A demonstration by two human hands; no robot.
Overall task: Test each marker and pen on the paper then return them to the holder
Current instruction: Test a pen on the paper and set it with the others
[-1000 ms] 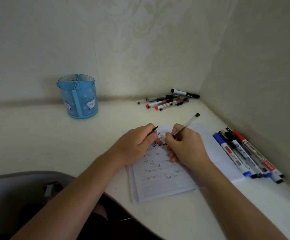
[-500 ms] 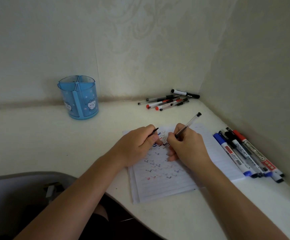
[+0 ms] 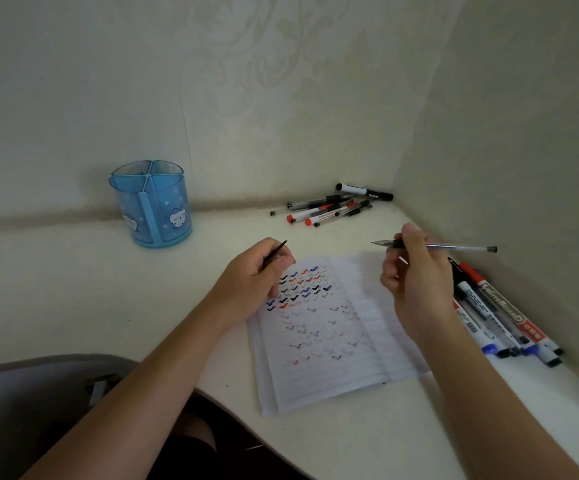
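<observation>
My right hand (image 3: 416,282) holds an uncapped clear gel pen (image 3: 454,247) level above the table, nib pointing left. My left hand (image 3: 251,277) rests on the upper left of the lined paper (image 3: 322,341) and pinches the pen's thin black cap (image 3: 274,255). The paper carries rows of black, blue and red tick marks. The blue divided pen holder (image 3: 153,204) with cat pictures stands empty at the back left. Several pens and a marker (image 3: 329,207) lie in the back corner. Several whiteboard markers (image 3: 499,317) lie along the right wall.
Walls close off the back and right side of the white table (image 3: 73,289). The table's curved front edge runs below the paper. A dark chair (image 3: 21,410) and my lap are at the lower left.
My right hand lifted the pen off the paper and swung it up and right, turning it level. My left hand stayed put with the cap.
</observation>
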